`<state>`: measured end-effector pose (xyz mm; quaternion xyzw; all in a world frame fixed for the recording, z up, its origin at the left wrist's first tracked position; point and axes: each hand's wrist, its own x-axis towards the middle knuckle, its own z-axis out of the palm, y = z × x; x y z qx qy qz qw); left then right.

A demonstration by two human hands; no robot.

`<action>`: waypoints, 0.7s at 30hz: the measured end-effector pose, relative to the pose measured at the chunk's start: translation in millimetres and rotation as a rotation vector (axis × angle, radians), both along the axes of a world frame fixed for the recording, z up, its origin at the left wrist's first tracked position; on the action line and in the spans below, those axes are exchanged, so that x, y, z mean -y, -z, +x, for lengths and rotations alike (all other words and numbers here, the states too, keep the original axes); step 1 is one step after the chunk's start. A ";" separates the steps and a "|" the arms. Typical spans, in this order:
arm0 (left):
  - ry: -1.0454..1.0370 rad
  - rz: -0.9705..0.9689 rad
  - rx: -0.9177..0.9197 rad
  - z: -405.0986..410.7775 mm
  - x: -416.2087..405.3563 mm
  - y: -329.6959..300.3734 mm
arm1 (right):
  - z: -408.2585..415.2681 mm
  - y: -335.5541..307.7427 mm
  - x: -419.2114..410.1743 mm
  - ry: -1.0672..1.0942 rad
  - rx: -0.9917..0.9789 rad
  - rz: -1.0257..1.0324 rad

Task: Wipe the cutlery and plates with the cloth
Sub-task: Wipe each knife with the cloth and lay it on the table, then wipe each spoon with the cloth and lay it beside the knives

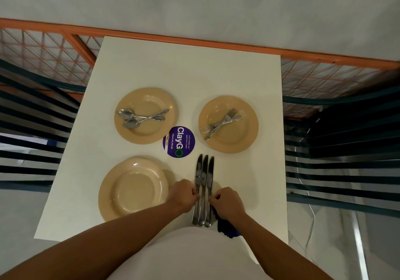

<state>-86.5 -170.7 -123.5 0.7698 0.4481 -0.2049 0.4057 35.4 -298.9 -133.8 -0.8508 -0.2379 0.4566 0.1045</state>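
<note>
Flanking three knives (204,189) that lie side by side on the worktop (238,80), long axes running near to far, the left hand (183,195) pinches their left edge; the right hand (227,202), equally near, touches the right edge while holding the blue cloth (226,228).

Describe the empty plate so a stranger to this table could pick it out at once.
Start at the white table and find the round purple sticker near its middle. The plate you want lies on the near left side, below that sticker and just beside the left hand. Unlike the two far plates, which carry spoons and forks, it holds nothing.
</note>
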 end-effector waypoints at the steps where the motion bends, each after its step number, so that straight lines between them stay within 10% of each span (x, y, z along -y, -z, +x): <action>1: -0.001 -0.005 0.007 0.0 0.2 0.5 | 0.5 -1.9 0.1 0.002 -0.008 -0.005; 13: -0.525 -0.154 0.254 -9.4 -70.7 -45.3 | 37.3 -83.7 -46.9 0.331 -0.452 0.192; 21: -0.854 -0.253 0.381 -27.6 -143.6 -74.3 | 32.2 -115.9 -137.9 0.216 -0.287 0.437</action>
